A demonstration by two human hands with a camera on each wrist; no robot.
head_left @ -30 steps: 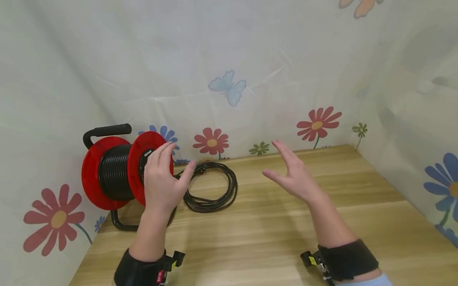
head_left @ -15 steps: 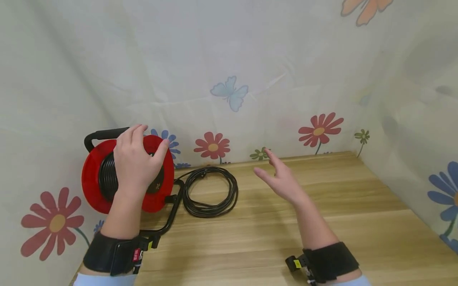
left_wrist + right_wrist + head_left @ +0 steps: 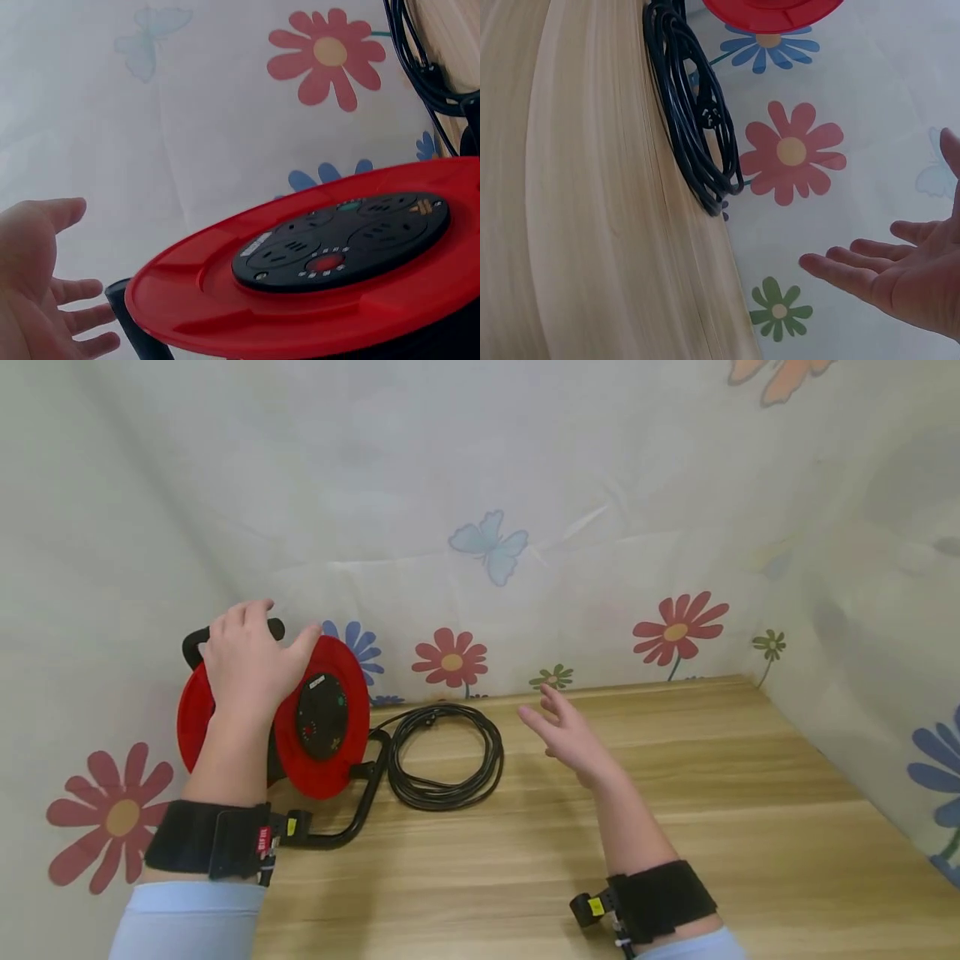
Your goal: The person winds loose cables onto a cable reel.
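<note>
Head view showed the left hand (image 3: pixel 247 664) had climbed from the red cable reel's (image 3: pixel 300 727) flange, where it lay half a second before, up toward the black carry handle (image 3: pixel 197 639); its fingers were loosely spread over the reel's top, and whether they touched the handle I could not tell. The left wrist view showed them straight and gripping nothing. The reel had turned since a second ago, so its black socket panel (image 3: pixel 321 728) faced the camera. A small label sat on that panel, too small to read.

The right hand (image 3: pixel 566 739) had sunk lower and drifted left, hovering released above the counter (image 3: pixel 675 827), palm turned left, fingers straight and apart. It held nothing.

The reel stood at the counter's rear left corner on its black tube stand (image 3: pixel 360 810), with the coiled black cable (image 3: pixel 442 756) lying flat just beside it, unmoved.
</note>
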